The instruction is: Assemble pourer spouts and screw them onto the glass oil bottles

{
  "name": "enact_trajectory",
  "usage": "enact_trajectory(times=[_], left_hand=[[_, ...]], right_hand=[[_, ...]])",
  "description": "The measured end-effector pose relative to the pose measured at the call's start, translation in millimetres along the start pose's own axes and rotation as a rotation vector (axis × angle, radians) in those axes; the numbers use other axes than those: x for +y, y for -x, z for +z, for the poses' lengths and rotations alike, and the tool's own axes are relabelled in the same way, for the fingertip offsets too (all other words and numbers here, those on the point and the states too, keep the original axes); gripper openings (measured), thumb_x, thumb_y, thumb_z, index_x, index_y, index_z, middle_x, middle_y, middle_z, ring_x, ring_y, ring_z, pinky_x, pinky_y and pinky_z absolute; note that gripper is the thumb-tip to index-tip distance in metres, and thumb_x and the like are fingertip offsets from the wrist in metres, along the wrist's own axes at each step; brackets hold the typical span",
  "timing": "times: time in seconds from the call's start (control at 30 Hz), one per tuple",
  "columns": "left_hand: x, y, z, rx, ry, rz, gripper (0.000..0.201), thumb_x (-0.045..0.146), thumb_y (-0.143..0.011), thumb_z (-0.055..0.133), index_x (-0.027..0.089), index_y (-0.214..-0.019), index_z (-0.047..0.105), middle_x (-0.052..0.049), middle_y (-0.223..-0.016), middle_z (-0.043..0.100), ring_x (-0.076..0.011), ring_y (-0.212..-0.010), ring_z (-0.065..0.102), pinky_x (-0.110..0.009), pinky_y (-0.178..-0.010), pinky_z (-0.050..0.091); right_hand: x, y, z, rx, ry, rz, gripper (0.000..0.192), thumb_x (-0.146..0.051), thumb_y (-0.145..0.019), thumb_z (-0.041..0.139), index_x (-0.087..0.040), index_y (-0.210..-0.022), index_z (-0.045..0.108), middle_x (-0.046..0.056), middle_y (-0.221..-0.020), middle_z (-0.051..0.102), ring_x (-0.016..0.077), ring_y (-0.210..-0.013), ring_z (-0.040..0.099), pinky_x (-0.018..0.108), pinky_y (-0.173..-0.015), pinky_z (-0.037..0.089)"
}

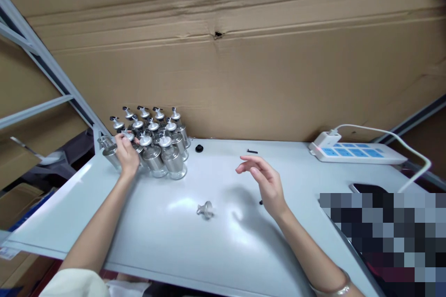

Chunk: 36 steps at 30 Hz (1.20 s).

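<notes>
At the left of the table, my left hand (pixel 127 153) closes its fingers around the silver top of a bottle in the front row, and the hand hides most of that bottle. It belongs to a tight group of upright clear glass bottles (pixel 173 162) with silver bands and silver tops, several with black tips. Beside my wrist, the leftmost glass bottle (pixel 110 152) shows a neck without a silver top. Over the table, my right hand (pixel 266 183) hovers empty, fingers apart and slightly curled. A loose silver bottle top (pixel 206 210) lies on its side between my hands.
A round black cap (pixel 199 148) and a thin black piece (pixel 252 151) lie toward the back. On the right are a white power strip (pixel 362 153) with a plugged-in charger (pixel 327 139), its white cable and a phone (pixel 369 188). Cardboard (pixel 244 79) walls the back.
</notes>
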State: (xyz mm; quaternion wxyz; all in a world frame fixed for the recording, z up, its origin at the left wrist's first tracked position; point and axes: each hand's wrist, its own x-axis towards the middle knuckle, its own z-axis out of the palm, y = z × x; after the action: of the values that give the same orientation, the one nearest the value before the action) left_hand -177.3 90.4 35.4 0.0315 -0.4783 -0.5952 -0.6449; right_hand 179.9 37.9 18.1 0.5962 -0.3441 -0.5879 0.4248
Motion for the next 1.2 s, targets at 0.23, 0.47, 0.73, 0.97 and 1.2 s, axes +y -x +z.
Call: enact_trajectory(times=[0.23, 0.47, 0.73, 0.97, 1.2], left_hand=[[-5.9, 0.7, -12.0, -0.076, -0.069, -0.02, 0.017, 0.033, -0.094, 0.032, 0.021, -0.084, 0.039, 0.002, -0.091, 0.053, -0.0175, -0.11, 0.052, -0.031, -0.073, 0.035], [14.1, 50.0, -16.8, 0.085, 0.061, 0.449, 0.025, 0.037, -0.094, 0.04, 0.022, -0.114, 0.038, -0.006, -0.121, 0.041, -0.0226, -0.114, 0.044, -0.038, -0.085, 0.04], [42.7, 151.1, -13.2, -1.142, -0.061, 0.461, 0.047, 0.044, -0.086, 0.059, 0.022, -0.123, 0.041, -0.013, -0.125, 0.05, -0.0248, -0.112, 0.054, -0.039, -0.091, 0.048], [58.4, 158.3, 6.9, -1.289, -0.161, 0.374, 0.028, 0.035, -0.086, 0.061, 0.016, -0.105, 0.052, -0.01, -0.102, 0.06, -0.0214, -0.085, 0.058, -0.037, -0.08, 0.048], [79.9, 152.0, 37.3, -1.396, -0.304, 0.338, 0.029, 0.036, -0.087, 0.059, 0.016, -0.107, 0.053, -0.01, -0.097, 0.067, -0.0251, -0.086, 0.062, -0.036, -0.078, 0.048]], right_hand=[[-3.3, -0.4, -1.2, 0.016, -0.018, -0.014, 0.027, -0.044, -0.086, 0.057, -0.022, -0.101, 0.064, 0.003, -0.075, 0.068, 0.0201, -0.076, 0.064, 0.036, -0.075, 0.05], [-5.5, -3.7, -2.7, 0.038, -0.002, -0.014, 0.029, -0.046, -0.085, 0.058, -0.021, -0.098, 0.064, 0.003, -0.073, 0.068, 0.0194, -0.074, 0.064, 0.036, -0.075, 0.05], [-4.8, -3.3, -3.8, 0.037, 0.004, 0.015, 0.028, -0.045, -0.084, 0.058, -0.021, -0.096, 0.064, 0.002, -0.072, 0.067, 0.018, -0.073, 0.064, 0.034, -0.074, 0.05], [-6.8, -2.4, -0.6, 0.005, 0.042, 0.031, 0.027, -0.044, -0.084, 0.057, -0.02, -0.096, 0.063, 0.002, -0.072, 0.067, 0.0176, -0.073, 0.063, 0.034, -0.077, 0.049], [-2.1, 2.7, -1.9, -0.034, 0.103, 0.072, 0.021, -0.038, -0.084, 0.058, -0.02, -0.092, 0.065, 0.002, -0.074, 0.068, 0.0178, -0.074, 0.065, 0.034, -0.079, 0.049]])
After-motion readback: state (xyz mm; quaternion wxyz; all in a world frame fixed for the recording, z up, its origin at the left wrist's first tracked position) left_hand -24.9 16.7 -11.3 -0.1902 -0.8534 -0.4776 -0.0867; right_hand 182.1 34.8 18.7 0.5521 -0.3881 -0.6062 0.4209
